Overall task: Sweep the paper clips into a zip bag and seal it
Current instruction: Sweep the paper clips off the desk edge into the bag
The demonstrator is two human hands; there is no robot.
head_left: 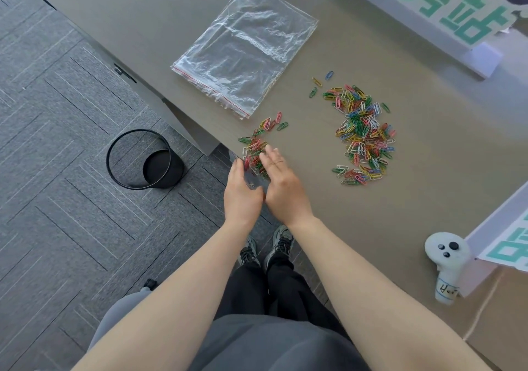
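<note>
Coloured paper clips lie on the grey-brown table (314,222) in two groups: a big curved pile (363,136) at the middle right and a smaller heap (255,149) at the table's near-left edge. My left hand (241,196) holds a clear zip bag (253,183) at that edge, just below the small heap, and a clip or two shows through the plastic. My right hand (281,187) is flat and upright on the table with its fingers against the small heap, right beside the bag's mouth. A stack of spare clear zip bags (245,47) with red seal lines lies farther back.
Three stray clips (317,83) lie beyond the big pile. A white hand controller (445,259) rests at the right, next to white signs with green lettering (445,7). A black wire bin (143,159) stands on the carpet left of the table corner.
</note>
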